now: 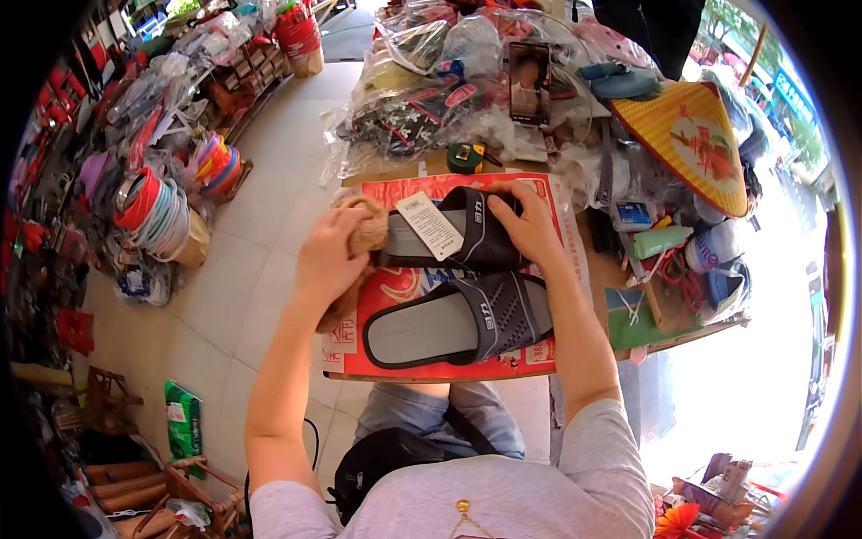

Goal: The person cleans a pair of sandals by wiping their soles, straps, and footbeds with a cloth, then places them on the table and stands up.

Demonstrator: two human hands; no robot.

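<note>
On a red printed sheet lie two dark slide slippers with grey insoles. My left hand is closed around a tan, crumpled cloth, pressed against the heel end of the far slipper. A white paper tag with printed text rests across that slipper. At its other end my right hand grips the strap and toe, thumb on top. The near slipper lies flat, closer to my body, and my right forearm covers part of its toe.
Plastic-wrapped goods pile up behind the sheet, with a green tape measure and a phone showing a person. A yellow conical hat and a green bottle sit at right. Stacked wares line the left.
</note>
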